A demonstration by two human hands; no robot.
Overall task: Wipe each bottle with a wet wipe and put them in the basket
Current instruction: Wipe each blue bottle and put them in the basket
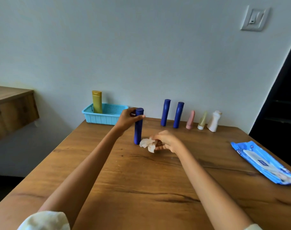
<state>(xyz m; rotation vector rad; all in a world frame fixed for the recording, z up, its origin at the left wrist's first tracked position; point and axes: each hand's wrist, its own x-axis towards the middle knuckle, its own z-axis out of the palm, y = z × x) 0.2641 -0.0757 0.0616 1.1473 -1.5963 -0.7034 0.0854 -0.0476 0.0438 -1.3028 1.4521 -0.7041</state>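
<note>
1. Blue bottle (138,127) stands upright mid-worktop (141,188); your left hand (128,119) grips its top, prob. to steady it for wiping.
2. Right hand (166,141) pinches the crumpled wipe (148,143) just beside the bottle's base.
3. Basket (105,116) behind-left holds a yellow bottle (97,102); five others wait along the wall.

I read this as a room in a home: I see a wood-grain table (141,188) pushed against a plain pale wall (141,47) with a household light switch (255,18). To the left a matching wooden shelf (10,103) juts from the wall, and toiletry bottles (190,120) line the table's far edge.
</note>
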